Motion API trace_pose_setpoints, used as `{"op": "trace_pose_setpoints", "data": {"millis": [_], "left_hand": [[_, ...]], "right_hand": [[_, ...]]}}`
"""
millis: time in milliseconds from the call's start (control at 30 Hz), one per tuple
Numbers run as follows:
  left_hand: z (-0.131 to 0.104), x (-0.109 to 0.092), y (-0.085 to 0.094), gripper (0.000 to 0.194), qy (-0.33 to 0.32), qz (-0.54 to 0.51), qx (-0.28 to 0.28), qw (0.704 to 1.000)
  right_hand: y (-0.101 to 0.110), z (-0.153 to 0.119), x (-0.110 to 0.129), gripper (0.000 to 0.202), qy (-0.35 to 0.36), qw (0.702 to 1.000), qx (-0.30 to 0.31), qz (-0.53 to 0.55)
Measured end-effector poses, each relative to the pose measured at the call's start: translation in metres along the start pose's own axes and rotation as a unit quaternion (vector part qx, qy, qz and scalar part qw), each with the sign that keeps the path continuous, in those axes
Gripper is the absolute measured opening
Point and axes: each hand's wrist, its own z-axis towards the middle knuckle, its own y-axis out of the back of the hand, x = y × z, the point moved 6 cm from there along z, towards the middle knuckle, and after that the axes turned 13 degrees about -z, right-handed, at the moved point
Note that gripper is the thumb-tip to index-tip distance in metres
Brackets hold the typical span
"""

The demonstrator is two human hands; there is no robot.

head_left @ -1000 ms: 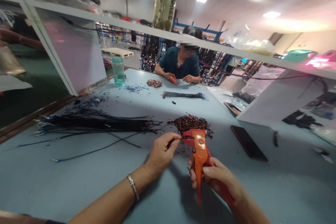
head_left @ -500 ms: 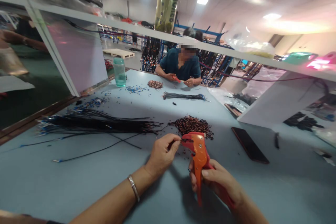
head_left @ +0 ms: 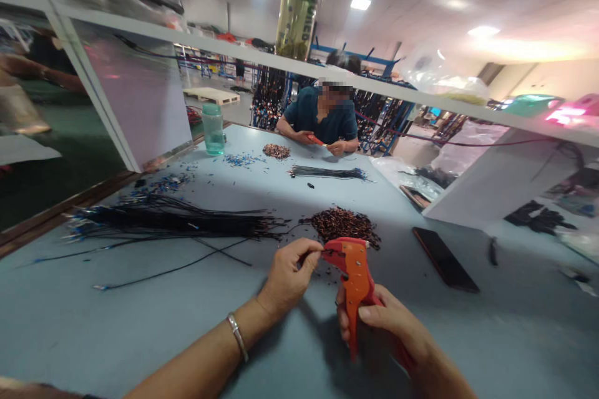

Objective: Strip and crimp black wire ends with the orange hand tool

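Observation:
My right hand (head_left: 374,318) is wrapped round the handles of a red and orange wire stripper (head_left: 356,274), its head up and turned left. At the tool's jaws, my left hand (head_left: 291,271) pinches the end of a thin black wire (head_left: 303,255), mostly hidden by the fingers. Just behind the tool lies a pile of small copper and black pieces (head_left: 349,224). A thick bundle of black wires (head_left: 178,219) with blue and silver ends stretches across the left of the table, and a few loose wires lie in front of it.
A phone (head_left: 444,259) lies at the right. Farther back are a green bottle (head_left: 213,129), blue bits (head_left: 243,160), a copper-coloured pile (head_left: 276,151) and a smaller wire bundle (head_left: 327,171). Across the table a person (head_left: 321,115) holds a red tool. A shelf (head_left: 224,50) crosses above.
The stripper's handles have drawn slightly closer together in my right hand, and its head sits a little lower. My left hand has hardly moved.

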Motion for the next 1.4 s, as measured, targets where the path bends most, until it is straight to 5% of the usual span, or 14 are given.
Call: {"op": "trace_pose_setpoints", "data": {"millis": [200, 1400], "left_hand": [[0.0004, 0.0035, -0.0004, 0.022, 0.058, -0.045, -0.008, 0.997], [-0.0005, 0.0039, -0.0012, 0.024, 0.069, -0.037, -0.001, 0.997]], "right_hand": [[-0.0010, -0.0014, 0.0012, 0.036, 0.001, 1.000, -0.017, 0.001], [0.0024, 0.0011, 0.0012, 0.035, 0.026, 0.996, -0.037, -0.074]]}}
